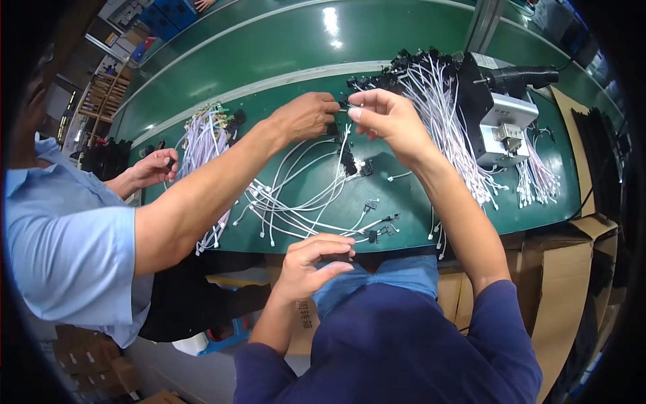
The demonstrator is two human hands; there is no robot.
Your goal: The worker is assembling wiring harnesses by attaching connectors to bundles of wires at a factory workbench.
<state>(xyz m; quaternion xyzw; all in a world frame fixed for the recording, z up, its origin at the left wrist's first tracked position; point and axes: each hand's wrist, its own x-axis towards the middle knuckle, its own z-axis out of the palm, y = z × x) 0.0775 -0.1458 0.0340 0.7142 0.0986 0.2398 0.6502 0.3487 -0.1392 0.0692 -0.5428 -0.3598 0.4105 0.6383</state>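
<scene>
Just over the table's front edge, my left hand [308, 268] is curled, with a small black part [344, 257] between thumb and fingertips. Farther out, my right hand [390, 121] pinches thumb against fingers; what lies in the pinch is too small to make out. Close beside it is a co-worker's hand [306, 116], with dark bits and the white end of a cable around the fingertips. Between my hands lie loose white cables [296, 202] with small black connector parts [348, 161] on the green table [410, 215].
A thick bundle of white cables with black ends [444, 121] lies at right, by a silver-and-black bench device [501, 124]. Another bundle [205, 145] lies at left, near the co-worker's other hand [153, 168]. The co-worker's forearm [208, 182] crosses the left side. Cardboard [562, 289] stands at lower right.
</scene>
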